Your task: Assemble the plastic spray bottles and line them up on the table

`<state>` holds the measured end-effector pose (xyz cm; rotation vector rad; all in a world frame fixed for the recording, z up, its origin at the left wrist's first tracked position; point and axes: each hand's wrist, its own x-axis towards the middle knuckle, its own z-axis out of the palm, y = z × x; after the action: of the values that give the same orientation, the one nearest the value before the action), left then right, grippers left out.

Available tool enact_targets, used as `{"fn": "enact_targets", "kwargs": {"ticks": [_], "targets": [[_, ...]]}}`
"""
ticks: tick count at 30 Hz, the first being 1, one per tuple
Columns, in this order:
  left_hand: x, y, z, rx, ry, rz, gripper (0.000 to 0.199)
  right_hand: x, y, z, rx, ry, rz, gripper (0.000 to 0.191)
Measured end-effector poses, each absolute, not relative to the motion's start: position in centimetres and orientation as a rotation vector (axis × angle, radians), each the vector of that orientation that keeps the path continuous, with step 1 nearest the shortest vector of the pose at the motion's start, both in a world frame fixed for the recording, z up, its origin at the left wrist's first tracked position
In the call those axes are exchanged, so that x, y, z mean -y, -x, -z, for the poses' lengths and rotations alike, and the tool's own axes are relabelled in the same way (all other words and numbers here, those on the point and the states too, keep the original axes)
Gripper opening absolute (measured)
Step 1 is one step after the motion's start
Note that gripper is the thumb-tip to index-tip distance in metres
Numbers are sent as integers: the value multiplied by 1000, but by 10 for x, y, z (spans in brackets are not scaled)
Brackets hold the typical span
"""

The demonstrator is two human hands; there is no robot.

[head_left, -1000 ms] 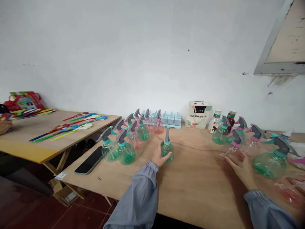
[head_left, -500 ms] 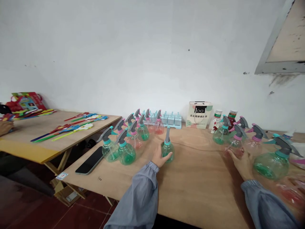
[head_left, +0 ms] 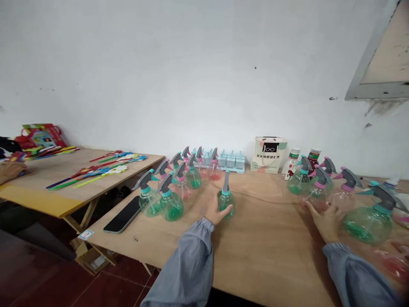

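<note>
My left hand [head_left: 216,209] is wrapped round the left side of a green spray bottle [head_left: 226,200] standing upright at mid-table, its thumb across the front. On the right, my right hand [head_left: 322,221] has its thumb and fingers round the lower part of a pink spray bottle [head_left: 315,194] with a grey trigger head. A clear pink-collared bottle [head_left: 343,196] and a larger-looking green bottle [head_left: 367,224] stand beside that hand. Left of my left hand is a group of pink and green spray bottles, including a green one [head_left: 171,207] at the front.
A black phone [head_left: 123,214] lies at the table's left edge. Along the wall are a light-blue mould tray [head_left: 234,162], a paper bag [head_left: 268,155] and two capped jars. On another table [head_left: 38,200], coloured plastic strips lie near another person's hand [head_left: 11,171].
The view has shifted slightly, so everything sits a little further right. Both hands stay at the same bottles, and no bottle has visibly moved on the table.
</note>
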<state>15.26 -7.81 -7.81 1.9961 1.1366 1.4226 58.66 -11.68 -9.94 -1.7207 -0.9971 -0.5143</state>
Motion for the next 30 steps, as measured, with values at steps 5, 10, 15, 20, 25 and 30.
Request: {"fn": "enact_targets", "kwargs": {"ticks": [5, 10, 15, 20, 25, 30], "targets": [[82, -160, 81, -1133, -2007, -1402, 70, 136, -535, 87, 1199, 1407, 491, 78], [97, -177, 82, -1118, -2097, -1270, 85, 141, -450, 72, 1537, 1190, 151, 44], [119, -192, 82, -879, -2276, -1104, 95, 127, -388, 59, 1619, 1117, -284, 80], [93, -187, 77, -904, -2150, -1363, 51, 119, -373, 54, 1514, 1029, -559, 80], [-1, -168, 34, -1420, -1815, -1705, 55, 129, -381, 53, 1473, 1017, -569, 74], [-73, -162, 4, -1759, -1670, -1571, 84, 136, -384, 58, 1520, 1034, -573, 71]]}}
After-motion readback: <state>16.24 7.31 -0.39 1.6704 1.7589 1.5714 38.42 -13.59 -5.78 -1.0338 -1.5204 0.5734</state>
